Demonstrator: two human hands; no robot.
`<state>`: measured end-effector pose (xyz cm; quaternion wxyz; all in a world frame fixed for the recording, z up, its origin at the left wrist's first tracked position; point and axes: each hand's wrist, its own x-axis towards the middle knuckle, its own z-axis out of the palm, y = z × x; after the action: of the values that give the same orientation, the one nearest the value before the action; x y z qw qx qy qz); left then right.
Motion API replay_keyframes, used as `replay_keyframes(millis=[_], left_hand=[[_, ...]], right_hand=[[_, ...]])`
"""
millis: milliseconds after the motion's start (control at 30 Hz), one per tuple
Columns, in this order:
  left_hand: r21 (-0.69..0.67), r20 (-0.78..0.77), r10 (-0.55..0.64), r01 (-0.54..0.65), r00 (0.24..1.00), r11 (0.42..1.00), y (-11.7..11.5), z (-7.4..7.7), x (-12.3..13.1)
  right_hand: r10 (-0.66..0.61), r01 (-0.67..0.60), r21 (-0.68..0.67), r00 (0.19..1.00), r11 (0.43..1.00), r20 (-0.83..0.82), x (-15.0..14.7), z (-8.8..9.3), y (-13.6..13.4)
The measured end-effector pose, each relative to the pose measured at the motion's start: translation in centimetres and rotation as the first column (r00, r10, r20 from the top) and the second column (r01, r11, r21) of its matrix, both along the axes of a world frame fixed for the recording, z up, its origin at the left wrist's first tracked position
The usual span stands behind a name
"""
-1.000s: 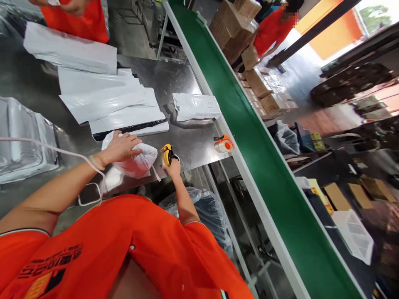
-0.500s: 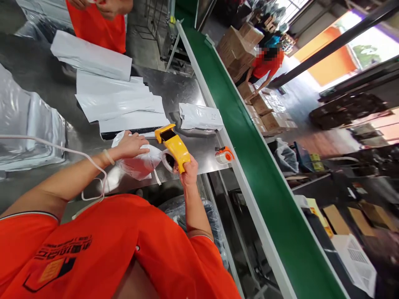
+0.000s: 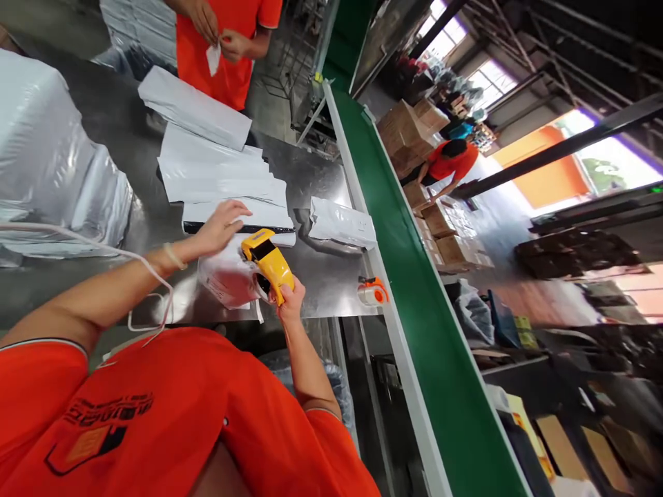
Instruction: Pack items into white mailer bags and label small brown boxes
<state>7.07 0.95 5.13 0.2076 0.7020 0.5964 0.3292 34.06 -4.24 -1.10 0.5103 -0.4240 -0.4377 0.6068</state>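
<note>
gripping a yellow tape dispenser beside a white parcel, shirt print blurred.

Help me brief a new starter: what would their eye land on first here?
The yellow tape dispenser, held in the right hand over a filled white bag at the near edge of the steel table. The left hand reaches open toward stacked white mailers; a green conveyor belt flanks the table's right.
</note>
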Motion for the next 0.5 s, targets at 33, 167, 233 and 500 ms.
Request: replay_keyframes(millis=[33, 167, 233, 500], left_hand=[[-0.078, 0.128, 0.071, -0.062, 0.989, 0.995, -0.5, 0.8, -0.4], [-0.524, 0.621, 0.21, 0.2, 0.755, 0.828, -2.4, 3.0, 0.3], [-0.579, 0.708, 0.285, 0.301, 0.646, 0.758, -2.8, 3.2, 1.6], [-0.62, 0.608, 0.424, 0.067, 0.671, 0.782, -1.1, 2.4, 3.0]], right_hand=[[-0.001, 0.001, 0.005, 1.0, 1.0, -0.004, 0.1, -0.1, -0.1], [-0.01, 0.01, 0.016, 1.0, 1.0, -0.009, 0.3, -0.4, -0.2], [-0.006, 0.006, 0.016, 1.0, 1.0, 0.001, 0.4, -0.5, -0.2], [0.074, -0.075, 0.016, 0.997, 0.997, 0.032, 1.0, 0.2, -0.1]])
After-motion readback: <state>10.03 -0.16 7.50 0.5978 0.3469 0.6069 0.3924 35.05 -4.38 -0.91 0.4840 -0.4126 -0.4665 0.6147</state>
